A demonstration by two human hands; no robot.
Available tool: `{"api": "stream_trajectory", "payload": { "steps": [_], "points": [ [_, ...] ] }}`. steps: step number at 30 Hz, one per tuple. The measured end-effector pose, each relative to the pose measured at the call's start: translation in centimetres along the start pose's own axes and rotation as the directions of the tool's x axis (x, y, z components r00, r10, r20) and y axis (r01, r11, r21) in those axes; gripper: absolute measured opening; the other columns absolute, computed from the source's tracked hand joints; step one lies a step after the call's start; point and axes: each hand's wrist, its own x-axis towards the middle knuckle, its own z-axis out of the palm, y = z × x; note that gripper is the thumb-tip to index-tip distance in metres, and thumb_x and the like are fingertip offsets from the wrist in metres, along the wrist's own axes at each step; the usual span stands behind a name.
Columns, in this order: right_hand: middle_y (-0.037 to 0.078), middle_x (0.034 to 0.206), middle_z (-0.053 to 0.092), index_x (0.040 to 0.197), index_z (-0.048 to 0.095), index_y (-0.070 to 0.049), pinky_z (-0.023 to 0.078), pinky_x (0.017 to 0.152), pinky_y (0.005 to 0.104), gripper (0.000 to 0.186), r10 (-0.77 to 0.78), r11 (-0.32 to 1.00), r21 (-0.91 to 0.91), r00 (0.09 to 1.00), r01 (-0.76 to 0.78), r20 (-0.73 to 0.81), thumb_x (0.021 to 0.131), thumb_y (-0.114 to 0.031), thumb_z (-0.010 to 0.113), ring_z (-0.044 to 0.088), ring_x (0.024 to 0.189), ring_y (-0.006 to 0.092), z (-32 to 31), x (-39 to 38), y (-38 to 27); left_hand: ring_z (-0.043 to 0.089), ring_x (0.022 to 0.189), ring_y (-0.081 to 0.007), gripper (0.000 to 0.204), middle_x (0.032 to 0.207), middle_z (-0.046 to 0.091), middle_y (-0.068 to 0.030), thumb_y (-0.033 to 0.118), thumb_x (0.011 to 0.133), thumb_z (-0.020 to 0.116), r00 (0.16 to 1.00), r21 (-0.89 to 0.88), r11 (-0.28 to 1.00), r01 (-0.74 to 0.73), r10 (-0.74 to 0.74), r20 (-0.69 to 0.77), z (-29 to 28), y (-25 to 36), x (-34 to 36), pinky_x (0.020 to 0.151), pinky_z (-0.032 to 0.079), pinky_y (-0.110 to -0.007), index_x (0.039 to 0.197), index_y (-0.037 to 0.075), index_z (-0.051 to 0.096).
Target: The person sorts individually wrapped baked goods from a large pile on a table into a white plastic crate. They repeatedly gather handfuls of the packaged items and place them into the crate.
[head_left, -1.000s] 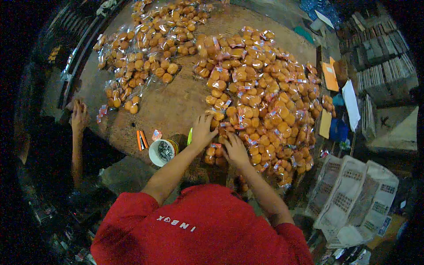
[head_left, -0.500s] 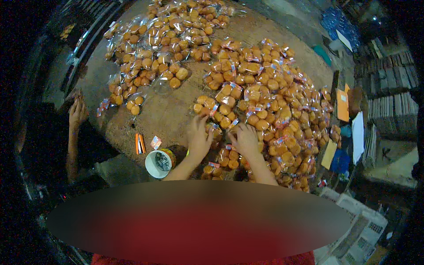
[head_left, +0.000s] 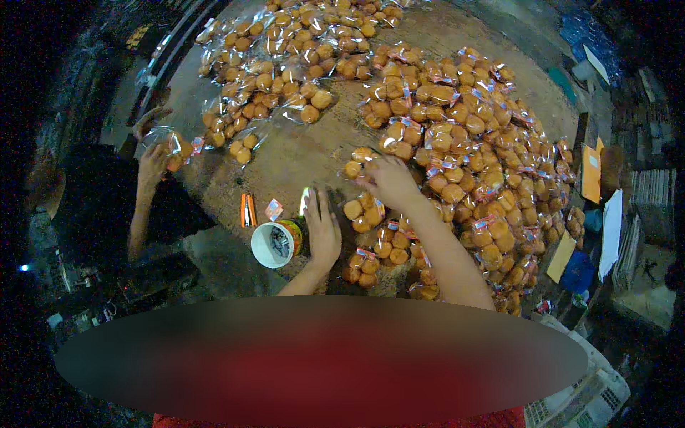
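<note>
My left hand [head_left: 320, 232] lies beside the tub of small metal pieces [head_left: 272, 245], fingers stretched out at a green object [head_left: 306, 199], partly hidden by them. My right hand [head_left: 391, 184] is bent over a small bag of round golden-brown buns [head_left: 354, 166] and grips it. Just below it lies another bag of buns [head_left: 364, 212]. A big heap of labelled bags [head_left: 492, 182] covers the right part of the wooden table [head_left: 278, 171]. An orange stapler [head_left: 248, 210] and a small printed label [head_left: 274, 209] lie left of my left hand.
A co-worker in dark clothing at left holds a bag of buns [head_left: 171, 148]. More clear bags of buns [head_left: 278, 93] spread over the back of the table. Flat orange card [head_left: 591, 173], white sheets [head_left: 610, 235] and stacked material [head_left: 646, 200] stand along the right side.
My left hand moved down from the bags toward the green object. My right hand moved up among the bags. The co-worker's hands now hold a bag. The view shifted, bringing the table rightward in frame.
</note>
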Motion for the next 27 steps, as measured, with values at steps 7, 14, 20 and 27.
{"api": "stream_trajectory", "payload": {
  "steps": [7,14,20,27],
  "points": [
    [0.019,0.148,0.047,0.138,0.058,-0.009,0.034,0.115,0.0533,0.057,-0.017,0.959,-0.266,0.918,-0.097,-0.397,0.091,-0.04,0.07,0.036,0.143,0.0382,-3.8,1.1,1.5,0.02,0.15,-0.0451,0.061,0.164,0.021,-0.0213,0.009,0.097,0.054,0.931,0.028,0.972,-0.235,0.217,0.293,1.7,3.8,6.3,0.123,0.017,-0.056,0.154,0.002,0.034],
    [0.015,0.151,0.044,0.141,0.054,-0.012,0.027,0.118,0.0591,0.062,0.056,0.969,-0.177,0.848,-0.174,-0.527,0.095,-0.052,0.061,0.035,0.144,0.0388,-7.0,9.7,2.1,0.031,0.147,-0.0391,0.05,0.154,0.043,-0.0157,0.028,0.099,0.056,0.94,0.092,0.982,-0.162,0.125,0.317,1.2,3.2,4.1,0.11,0.033,-0.058,0.145,0.008,0.052],
    [0.015,0.151,0.044,0.145,0.05,-0.013,0.021,0.118,0.0644,0.072,0.073,0.897,-0.416,0.979,-0.147,-0.189,0.091,-0.059,0.063,0.031,0.147,0.0392,-4.0,10.2,4.2,0.043,0.133,-0.0423,0.044,0.139,0.049,-0.0222,0.03,0.1,0.058,0.984,-0.106,0.994,-0.004,0.023,0.179,0.0,3.3,5.1,0.107,0.033,-0.059,0.138,0.008,0.055],
    [0.016,0.156,0.038,0.142,0.052,-0.011,0.018,0.121,0.0596,0.061,0.021,0.976,-0.182,0.89,-0.116,-0.455,0.092,-0.042,0.069,0.029,0.148,0.0408,-3.5,-0.9,-0.7,0.049,0.124,-0.0465,0.045,0.14,0.048,-0.0264,0.029,0.099,0.059,0.993,-0.259,0.966,0.021,-0.05,-0.107,3.4,4.4,16.1,0.104,0.041,-0.054,0.136,0.004,0.053]
  ]
}}
